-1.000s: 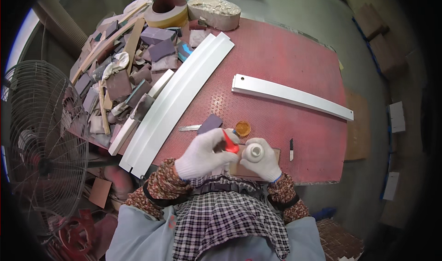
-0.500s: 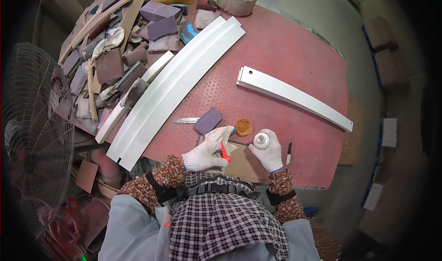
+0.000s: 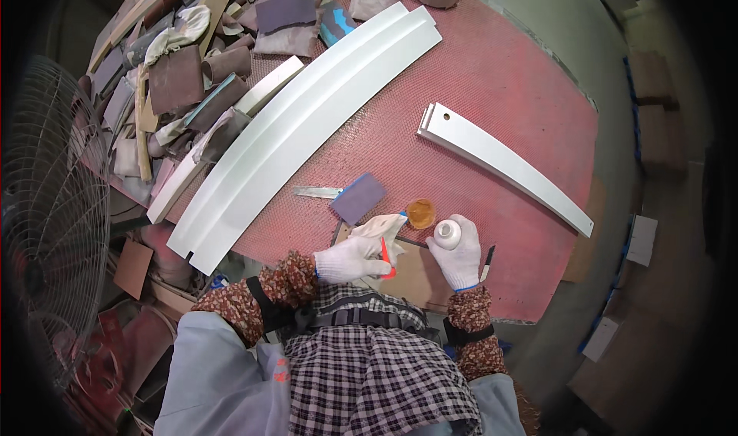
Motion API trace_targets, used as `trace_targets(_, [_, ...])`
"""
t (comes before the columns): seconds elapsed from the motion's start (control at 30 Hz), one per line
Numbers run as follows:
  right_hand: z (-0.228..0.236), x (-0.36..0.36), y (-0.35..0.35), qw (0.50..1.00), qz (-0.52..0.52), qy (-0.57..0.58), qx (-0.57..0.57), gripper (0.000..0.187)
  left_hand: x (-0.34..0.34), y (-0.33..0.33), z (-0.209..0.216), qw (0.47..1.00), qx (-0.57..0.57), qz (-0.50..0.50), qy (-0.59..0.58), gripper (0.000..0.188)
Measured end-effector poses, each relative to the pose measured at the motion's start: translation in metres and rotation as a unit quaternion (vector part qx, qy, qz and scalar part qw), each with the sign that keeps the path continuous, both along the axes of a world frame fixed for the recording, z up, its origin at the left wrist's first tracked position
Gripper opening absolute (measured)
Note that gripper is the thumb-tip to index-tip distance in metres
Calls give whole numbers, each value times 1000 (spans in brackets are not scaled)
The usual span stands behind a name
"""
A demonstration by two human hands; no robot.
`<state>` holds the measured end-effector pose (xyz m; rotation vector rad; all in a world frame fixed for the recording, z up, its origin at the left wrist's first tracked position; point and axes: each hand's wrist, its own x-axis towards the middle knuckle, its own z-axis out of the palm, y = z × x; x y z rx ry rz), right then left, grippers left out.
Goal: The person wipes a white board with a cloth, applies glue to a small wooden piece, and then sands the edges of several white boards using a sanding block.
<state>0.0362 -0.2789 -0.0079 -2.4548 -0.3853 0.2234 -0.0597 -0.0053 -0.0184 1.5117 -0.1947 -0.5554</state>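
Both my hands wear white knitted gloves at the near edge of the red table. My left hand (image 3: 350, 261) is closed on a red-orange pointed piece (image 3: 387, 259), perhaps a nozzle cap. A crumpled whitish cloth (image 3: 380, 228) lies against its fingers; whether the hand grips it too is unclear. In my right hand (image 3: 461, 263) is a white bottle (image 3: 447, 235), its top facing up at me. Just left of the bottle sits a small round dish of brown paste (image 3: 420, 214). A purple sanding block (image 3: 358, 198) lies beyond the cloth, touching a flat metal blade (image 3: 317, 192).
A long white moulded panel (image 3: 307, 144) crosses the left of the red table (image 3: 530, 90); a narrower white piece (image 3: 507, 167) lies at right. Sanding blocks and wood strips (image 3: 175, 80) heap up at far left. A knife (image 3: 487, 263) is by my right hand. A wire fan (image 3: 58, 205) stands left.
The view has shifted, so the table's things appear slightly moved. Both hands keep the same grip, the left on the red-orange piece and the right on the bottle.
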Motion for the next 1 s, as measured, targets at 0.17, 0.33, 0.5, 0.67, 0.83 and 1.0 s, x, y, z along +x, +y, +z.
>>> trace_targets(0.17, [1, 1, -1, 998, 18, -31, -41, 66, -5, 0, -9, 982, -119, 2, 145, 16])
trace_targets(0.33, [-2, 3, -6, 996, 21, -56, -60, 65, -6, -3, -16, 988, -109, 42, 96, 18])
trace_targets(0.5, [-2, 5, -5, 994, 29, -72, -83, 64, -13, -4, -25, 972, -164, 47, 163, 18])
trace_targets(0.67, [-1, 7, -4, 990, 45, -89, -97, 62, -11, -2, -20, 981, -135, 42, 132, 21])
trace_targets(0.83, [3, 8, 0, 990, 47, -83, -109, 60, -13, -4, -23, 977, -151, 50, 142, 21])
trace_targets(1.0, [6, 9, 1, 986, 57, -73, -136, 64, -11, -1, -19, 978, -151, 35, 141, 20])
